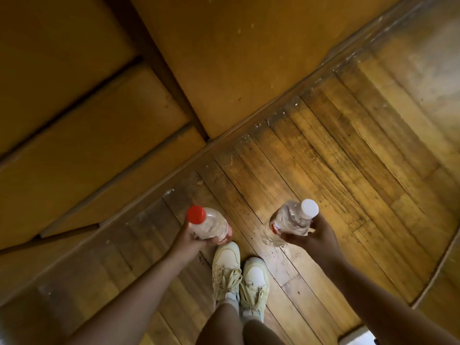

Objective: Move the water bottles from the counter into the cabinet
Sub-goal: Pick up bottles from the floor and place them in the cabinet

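Note:
I look straight down at the floor. My left hand (193, 239) grips a clear water bottle with a red cap (207, 224), held upright with its cap toward the camera. My right hand (315, 236) grips a second clear water bottle with a white cap (290, 221), also cap up, with a red mark on its label. Both bottles hang above the wooden floor just ahead of my shoes. A yellow-brown cabinet front (236, 58) stands beyond the hands with its door panels closed.
Worn wooden floorboards (348, 158) run from the cabinet base toward me. My two pale sneakers (240, 275) stand close together below the bottles. More yellow panels with dark gaps (87, 133) fill the left side. A floor edge curves at the lower right.

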The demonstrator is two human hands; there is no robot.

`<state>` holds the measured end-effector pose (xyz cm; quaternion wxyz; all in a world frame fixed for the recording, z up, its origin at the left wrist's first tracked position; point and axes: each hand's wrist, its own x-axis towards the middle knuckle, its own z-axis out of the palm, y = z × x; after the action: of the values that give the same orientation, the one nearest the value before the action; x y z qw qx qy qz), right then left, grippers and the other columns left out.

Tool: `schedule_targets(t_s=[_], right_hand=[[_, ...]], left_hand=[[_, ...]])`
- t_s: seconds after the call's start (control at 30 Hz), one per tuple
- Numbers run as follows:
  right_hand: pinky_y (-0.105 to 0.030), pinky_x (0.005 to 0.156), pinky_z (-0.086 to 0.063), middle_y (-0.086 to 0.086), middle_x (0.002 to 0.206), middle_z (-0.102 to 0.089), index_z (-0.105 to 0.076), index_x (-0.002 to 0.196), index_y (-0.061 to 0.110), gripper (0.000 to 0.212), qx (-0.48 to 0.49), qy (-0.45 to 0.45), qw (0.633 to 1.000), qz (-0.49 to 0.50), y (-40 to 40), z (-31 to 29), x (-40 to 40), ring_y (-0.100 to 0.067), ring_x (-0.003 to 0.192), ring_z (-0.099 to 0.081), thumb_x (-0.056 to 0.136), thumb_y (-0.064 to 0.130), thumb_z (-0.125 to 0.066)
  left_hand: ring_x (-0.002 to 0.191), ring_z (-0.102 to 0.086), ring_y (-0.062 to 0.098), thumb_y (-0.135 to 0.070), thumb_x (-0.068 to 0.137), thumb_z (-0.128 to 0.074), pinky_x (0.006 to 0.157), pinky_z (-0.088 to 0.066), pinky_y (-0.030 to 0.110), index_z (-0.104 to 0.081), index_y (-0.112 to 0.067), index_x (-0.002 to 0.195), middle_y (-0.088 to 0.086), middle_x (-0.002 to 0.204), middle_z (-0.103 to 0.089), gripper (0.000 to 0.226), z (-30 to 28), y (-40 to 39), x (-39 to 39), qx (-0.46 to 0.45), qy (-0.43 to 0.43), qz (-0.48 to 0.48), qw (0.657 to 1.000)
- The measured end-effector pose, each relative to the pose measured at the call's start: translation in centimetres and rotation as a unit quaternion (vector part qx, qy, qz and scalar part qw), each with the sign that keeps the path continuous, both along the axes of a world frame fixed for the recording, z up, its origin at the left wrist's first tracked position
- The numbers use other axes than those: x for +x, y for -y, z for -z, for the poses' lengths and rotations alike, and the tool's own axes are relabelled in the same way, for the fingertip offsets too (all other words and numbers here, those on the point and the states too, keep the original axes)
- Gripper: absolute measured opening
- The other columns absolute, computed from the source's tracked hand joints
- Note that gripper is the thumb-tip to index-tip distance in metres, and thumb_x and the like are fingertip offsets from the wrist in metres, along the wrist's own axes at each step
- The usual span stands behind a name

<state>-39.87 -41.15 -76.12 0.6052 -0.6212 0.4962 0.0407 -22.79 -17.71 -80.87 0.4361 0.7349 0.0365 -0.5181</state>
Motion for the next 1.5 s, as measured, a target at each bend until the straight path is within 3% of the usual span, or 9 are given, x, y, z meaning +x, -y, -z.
schedule_targets(t_s=[0.13, 0.3, 0.43, 0.6, 0.77, 1.0, 1.27, 1.37, 1.5], right_hand=[[-0.033, 0.081, -0.051, 0.008, 0.102, -0.065, -0.055, 0.105, 0.029, 0.064, 0.008, 0.025, 1.0, -0.009, -0.8, -8.8, -0.5, -0.009, 0.094, -0.061, 0.056, 0.002, -0.085], [-0.044, 0.083, -0.053, -0.002, 0.097, -0.069, -0.061, 0.101, 0.022, 0.053, 0.034, 0.079, 0.996, 0.004, -1.9, -20.2, -1.2, -0.024, 0.095, -0.064, 0.057, 0.002, -0.083], [-0.024, 0.066, -0.055, 0.005, 0.096, -0.071, -0.065, 0.096, 0.028, 0.056, 0.048, 0.126, 0.991, -0.001, -3.2, -28.6, -1.2, -0.013, 0.088, -0.068, 0.046, 0.017, -0.086], [-0.045, 0.081, -0.051, -0.002, 0.103, -0.07, -0.067, 0.1, 0.026, 0.062, 0.073, 0.15, 0.986, -0.015, -5.3, -36.8, -0.9, -0.025, 0.099, -0.064, 0.042, 0.035, -0.086], [-0.032, 0.074, -0.05, 0.002, 0.097, -0.069, -0.068, 0.095, 0.029, 0.047, 0.071, 0.183, 0.977, -0.087, -9.1, -43.9, 1.3, -0.015, 0.091, -0.066, 0.05, 0.04, -0.078], [-0.04, 0.081, -0.053, -0.013, 0.111, -0.064, -0.058, 0.114, 0.008, 0.074, 0.081, 0.22, 0.957, -0.169, -17.7, -50.0, 7.2, -0.028, 0.102, -0.063, 0.049, 0.036, -0.077], [-0.045, 0.084, -0.053, -0.01, 0.105, -0.066, -0.061, 0.104, 0.015, 0.056, 0.065, 0.246, 0.936, -0.242, -30.1, -53.6, 16.1, -0.029, 0.1, -0.064, 0.054, 0.018, -0.086], [-0.045, 0.087, -0.053, -0.01, 0.108, -0.065, -0.059, 0.111, 0.011, 0.057, 0.057, 0.27, 0.924, -0.264, -34.0, -54.6, 19.7, -0.027, 0.102, -0.063, 0.058, 0.018, -0.079], [-0.045, 0.089, -0.052, -0.012, 0.113, -0.062, -0.056, 0.113, 0.009, 0.057, 0.045, 0.291, 0.911, -0.29, -37.2, -55.7, 24.5, -0.027, 0.106, -0.061, 0.06, 0.02, -0.072]], left_hand=[[0.111, -0.058, 0.031, -0.008, 0.053, -0.083, 0.09, -0.049, 0.037, -0.055, -0.012, 0.111, -0.002, 0.099, -0.067, 0.064, -7.9, -1.0, -1.8, -0.022, 0.0, -0.062, 0.998], [0.097, -0.065, 0.003, -0.032, 0.052, -0.084, 0.07, -0.052, 0.014, -0.051, -0.027, 0.116, -0.016, 0.104, -0.07, 0.072, -20.5, -1.3, -2.9, -0.089, -0.009, -0.085, 0.992], [0.084, -0.068, 0.003, -0.009, 0.061, -0.079, 0.061, -0.05, 0.011, -0.056, -0.024, 0.105, -0.015, 0.089, -0.073, 0.052, -30.2, -2.4, -3.9, -0.136, -0.01, -0.139, 0.981], [0.085, -0.068, 0.001, -0.02, 0.062, -0.073, 0.062, -0.051, 0.013, -0.055, -0.025, 0.111, -0.015, 0.092, -0.073, 0.052, -41.1, -5.4, -5.4, -0.185, 0.004, -0.222, 0.957], [0.083, -0.069, 0.013, -0.04, 0.045, -0.086, 0.061, -0.054, 0.025, -0.058, -0.021, 0.112, -0.005, 0.091, -0.074, 0.075, -48.9, -9.4, -6.7, -0.221, 0.019, -0.357, 0.907], [0.071, -0.071, 0.012, -0.018, 0.071, -0.05, 0.055, -0.055, 0.022, -0.058, -0.015, 0.108, -0.003, 0.082, -0.075, 0.038, -53.8, -18.2, -6.0, -0.267, 0.073, -0.466, 0.84], [0.096, -0.068, 0.021, -0.029, 0.078, -0.05, 0.068, -0.055, 0.023, -0.055, -0.02, 0.12, -0.001, 0.104, -0.071, 0.043, -57.0, -30.5, -1.0, -0.232, 0.192, -0.492, 0.817], [0.097, -0.067, 0.022, -0.036, 0.07, -0.067, 0.068, -0.056, 0.022, -0.054, -0.021, 0.119, 0.0, 0.104, -0.07, 0.053, -58.1, -34.6, 1.9, -0.229, 0.226, -0.493, 0.808], [0.102, -0.064, 0.025, -0.025, 0.075, -0.063, 0.072, -0.054, 0.025, -0.053, -0.022, 0.121, 0.0, 0.107, -0.067, 0.047, -58.5, -38.0, 6.3, -0.216, 0.257, -0.478, 0.812]])
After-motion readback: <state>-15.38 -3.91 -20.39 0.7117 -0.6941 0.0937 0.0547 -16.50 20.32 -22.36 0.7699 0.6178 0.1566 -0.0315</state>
